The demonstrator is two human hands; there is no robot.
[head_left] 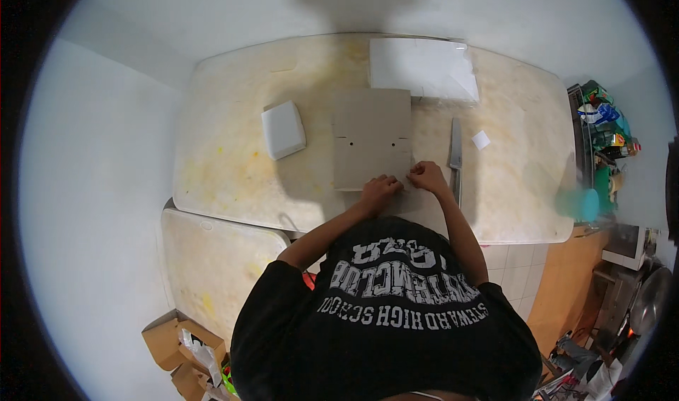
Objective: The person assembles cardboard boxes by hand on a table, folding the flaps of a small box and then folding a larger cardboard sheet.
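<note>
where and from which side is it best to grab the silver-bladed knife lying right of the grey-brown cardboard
Best taken by the slim handle of the silver-bladed knife, probably with the right hand, from above on the person's side. It lies on the stained cream table with its handle toward the person and blade pointing away.

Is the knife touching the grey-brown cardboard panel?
Apart: the head view shows a strip of stained tabletop between the knife and the right edge of the cardboard panel.
</note>
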